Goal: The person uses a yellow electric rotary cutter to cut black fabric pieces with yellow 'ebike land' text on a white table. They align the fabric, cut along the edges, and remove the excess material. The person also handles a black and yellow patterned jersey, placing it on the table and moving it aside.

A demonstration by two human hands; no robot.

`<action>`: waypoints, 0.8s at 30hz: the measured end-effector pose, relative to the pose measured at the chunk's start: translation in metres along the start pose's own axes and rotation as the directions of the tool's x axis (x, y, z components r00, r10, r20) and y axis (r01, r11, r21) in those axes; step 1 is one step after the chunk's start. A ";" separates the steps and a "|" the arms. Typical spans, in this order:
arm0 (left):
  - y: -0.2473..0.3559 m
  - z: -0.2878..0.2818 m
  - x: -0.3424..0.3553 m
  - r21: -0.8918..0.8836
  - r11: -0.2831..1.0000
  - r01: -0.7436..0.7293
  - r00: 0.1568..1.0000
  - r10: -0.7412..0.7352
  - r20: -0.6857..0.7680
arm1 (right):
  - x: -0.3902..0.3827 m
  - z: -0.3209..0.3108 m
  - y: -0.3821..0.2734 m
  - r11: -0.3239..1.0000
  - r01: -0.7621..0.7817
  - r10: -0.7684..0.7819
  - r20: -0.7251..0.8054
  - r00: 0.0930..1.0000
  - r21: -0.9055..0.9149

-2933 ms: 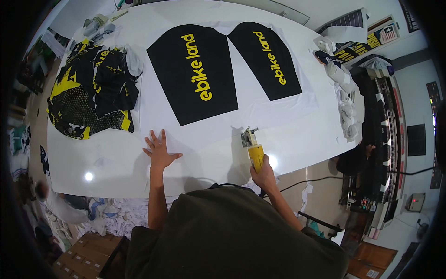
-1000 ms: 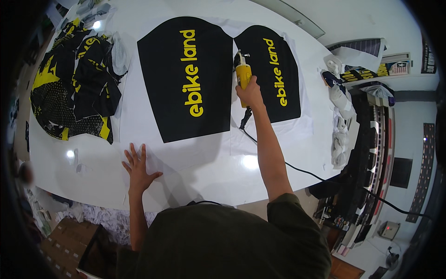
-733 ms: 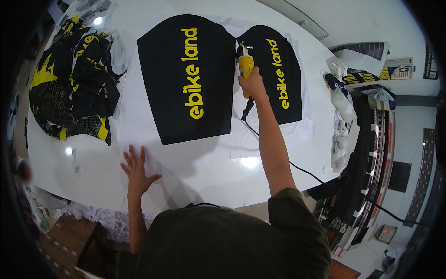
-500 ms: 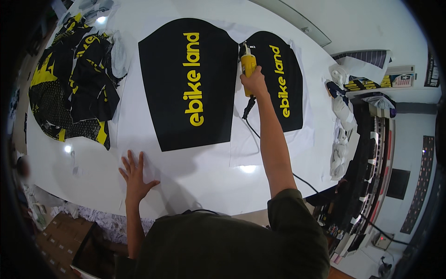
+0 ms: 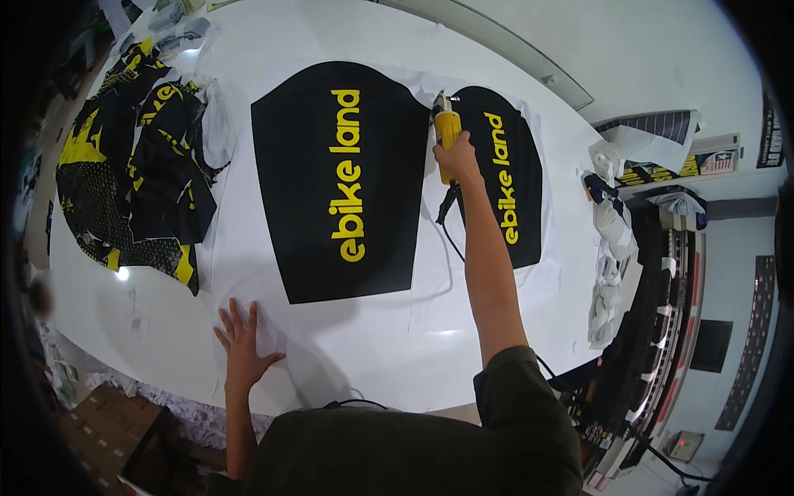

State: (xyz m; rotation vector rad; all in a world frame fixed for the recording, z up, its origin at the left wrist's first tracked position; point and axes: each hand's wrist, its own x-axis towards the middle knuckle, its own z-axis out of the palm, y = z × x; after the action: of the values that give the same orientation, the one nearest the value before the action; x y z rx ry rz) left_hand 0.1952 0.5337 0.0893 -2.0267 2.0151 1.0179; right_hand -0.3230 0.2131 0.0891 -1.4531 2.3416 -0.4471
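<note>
My right hand (image 5: 457, 155) is wrapped around a yellow handheld electric fabric cutter (image 5: 447, 128), its metal head pointing away from me. That head sits at the upper left edge of a smaller black fabric panel (image 5: 527, 178) with yellow lettering, in the narrow gap beside a larger black panel (image 5: 289, 165) lettered the same way. White sheet material (image 5: 430, 306) lies under the panels. Palm down, my left hand (image 5: 244, 347) rests on the white table (image 5: 165, 347) with fingers spread, holding nothing, just short of the larger panel's lower left corner.
A heap of black and yellow fabric pieces (image 5: 169, 165) covers the table's left side. White rolled bundles (image 5: 612, 231) line its right edge. The cutter's black cord (image 5: 451, 240) runs back under my right arm. A brown cardboard box (image 5: 103, 434) stands at lower left.
The whole scene sits lower in the picture now. Against the panels, the cutter has edged slightly farther away from me. My left hand keeps its place on the table.
</note>
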 end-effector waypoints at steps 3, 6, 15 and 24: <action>-0.002 0.005 -0.002 0.012 1.000 0.007 1.000 -0.007 -0.009 | 0.005 -0.001 -0.008 1.000 0.010 -0.010 0.008 1.000 0.025; -0.003 0.009 -0.001 0.019 1.000 0.002 1.000 -0.002 0.008 | 0.029 -0.001 -0.003 1.000 -0.017 0.017 0.009 1.000 0.018; -0.062 -0.003 -0.012 0.057 0.998 0.034 0.999 -0.033 -0.016 | 0.141 -0.002 -0.019 0.983 -0.098 0.119 -0.135 0.984 0.152; -0.057 -0.006 0.003 0.244 0.967 -0.069 0.916 0.158 -0.370 | 0.006 -0.001 0.159 0.935 0.180 0.004 -0.517 0.856 0.306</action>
State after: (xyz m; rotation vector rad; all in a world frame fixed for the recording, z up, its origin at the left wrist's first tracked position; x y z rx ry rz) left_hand 0.2500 0.5349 0.0713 -2.1335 2.3333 0.3887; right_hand -0.4519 0.2754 0.0197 -1.3944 2.3978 -1.3483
